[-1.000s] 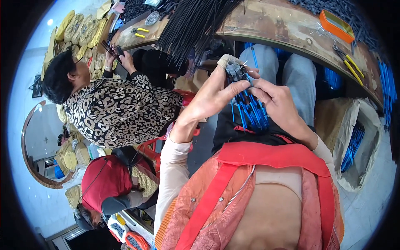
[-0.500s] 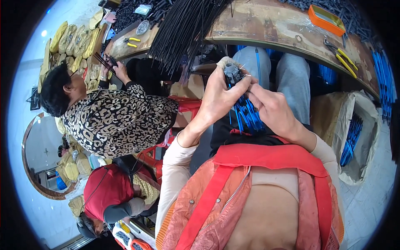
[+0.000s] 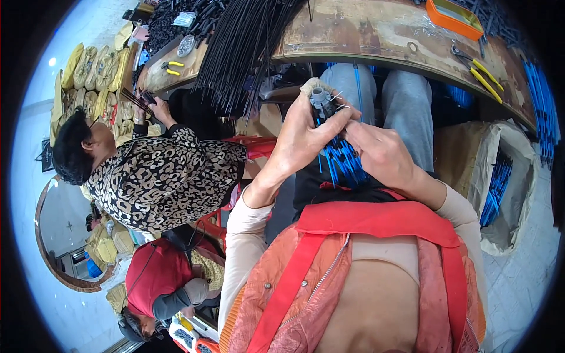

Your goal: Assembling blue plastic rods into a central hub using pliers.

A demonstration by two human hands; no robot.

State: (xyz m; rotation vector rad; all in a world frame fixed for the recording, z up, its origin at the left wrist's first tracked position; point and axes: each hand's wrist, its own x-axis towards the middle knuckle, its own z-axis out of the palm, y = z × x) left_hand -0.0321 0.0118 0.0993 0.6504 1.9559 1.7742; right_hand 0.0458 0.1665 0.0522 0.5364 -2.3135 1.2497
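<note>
My left hand [image 3: 300,132] is wrapped round a dark grey plastic piece [image 3: 321,99] with a round, hollow top, held upright above my lap. Blue and black thin rods [image 3: 341,165] hang in a bundle beneath it, between my two hands. My right hand [image 3: 385,150] is closed, its thumb and fingertips pressed together against the bundle's right side. What those fingertips pinch is hidden. Thin pale wire-like bits [image 3: 341,105] stick out beside the left fingers. A light wrap [image 3: 310,87] covers a left fingertip.
Ahead stands a wooden table [image 3: 359,35] bearing long black rods [image 3: 244,50], yellow-handled pliers [image 3: 479,73] and an orange box [image 3: 453,20]. At right, an open sack [image 3: 518,194] holds blue rods. Two people sit at left, one in a patterned top [image 3: 170,176].
The view has shifted slightly, so the table and the people appear moved. Both hands keep their hold on the piece and bundle, with only small finger movement.
</note>
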